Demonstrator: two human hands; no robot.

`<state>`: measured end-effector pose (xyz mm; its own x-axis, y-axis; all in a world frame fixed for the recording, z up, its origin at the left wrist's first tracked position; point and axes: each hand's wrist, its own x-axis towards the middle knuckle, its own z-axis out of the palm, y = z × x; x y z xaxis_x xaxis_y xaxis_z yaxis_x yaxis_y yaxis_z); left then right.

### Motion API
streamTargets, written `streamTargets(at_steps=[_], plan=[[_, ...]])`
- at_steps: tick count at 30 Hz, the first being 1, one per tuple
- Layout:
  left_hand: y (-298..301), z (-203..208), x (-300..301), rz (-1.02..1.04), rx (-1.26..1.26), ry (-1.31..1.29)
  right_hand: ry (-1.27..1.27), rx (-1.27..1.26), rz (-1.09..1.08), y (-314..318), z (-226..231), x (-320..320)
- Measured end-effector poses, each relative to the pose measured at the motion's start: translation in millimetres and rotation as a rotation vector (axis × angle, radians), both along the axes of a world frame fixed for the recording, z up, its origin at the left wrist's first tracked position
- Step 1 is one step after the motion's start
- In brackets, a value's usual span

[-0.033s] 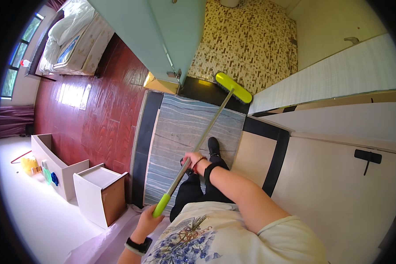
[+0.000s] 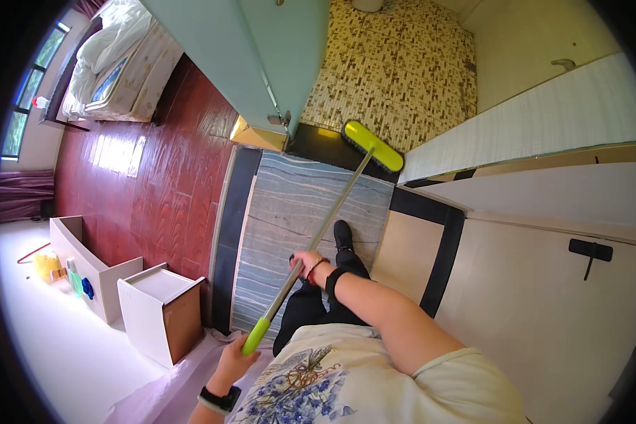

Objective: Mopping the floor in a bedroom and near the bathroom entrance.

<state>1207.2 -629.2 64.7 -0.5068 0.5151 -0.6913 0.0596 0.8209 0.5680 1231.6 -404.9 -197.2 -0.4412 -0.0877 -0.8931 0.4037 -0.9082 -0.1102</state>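
Observation:
A floor brush (image 2: 373, 145) with a yellow-green head and dark bristles rests across the dark doorway sill, at the edge of the mosaic floor. Its metal pole slants down toward my body. My left hand (image 2: 234, 359) closes round the green grip at the pole's near end. Farther up, my right hand (image 2: 308, 264) wraps the metal pole. Beneath the pole lies a grey-blue wavy-striped mat (image 2: 290, 205), on which my dark shoe (image 2: 343, 233) stands. My other shoe is mostly hidden behind my right hand.
A pale green door (image 2: 279, 56) stands at the left of the doorway, a white panel (image 2: 530, 116) at the right. Left are a white cabinet (image 2: 145, 311), red wood floor (image 2: 155, 184) and a bed (image 2: 131, 78). A black-headed squeegee (image 2: 591, 250) is on the white surface at right.
The brush has shifted slightly back toward me, its head turning a little. Both hands have moved a bit down and left with the pole, keeping their grip.

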Motion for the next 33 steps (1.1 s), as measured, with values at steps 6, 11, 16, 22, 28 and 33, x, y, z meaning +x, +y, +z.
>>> streamTargets(at_steps=[6,11,16,22,28,33], plan=[[-14,25,7,0.013,-0.126,-0.036,-0.214,-0.095,-0.07,-29,22,14],[30,17,6,-0.043,-0.16,0.042,-0.078,-0.067,-0.134,17,-2,7],[61,4,-3,-0.035,-0.121,0.068,-0.087,-0.029,-0.082,55,-2,-9],[127,-27,18,0.018,-0.005,-0.022,-0.091,0.388,0.24,136,-9,-6],[106,-17,12,0.12,0.045,-0.005,-0.097,0.376,0.305,119,11,-20],[30,15,21,0.124,0.021,0.019,0.007,0.12,0.193,21,-6,1]])
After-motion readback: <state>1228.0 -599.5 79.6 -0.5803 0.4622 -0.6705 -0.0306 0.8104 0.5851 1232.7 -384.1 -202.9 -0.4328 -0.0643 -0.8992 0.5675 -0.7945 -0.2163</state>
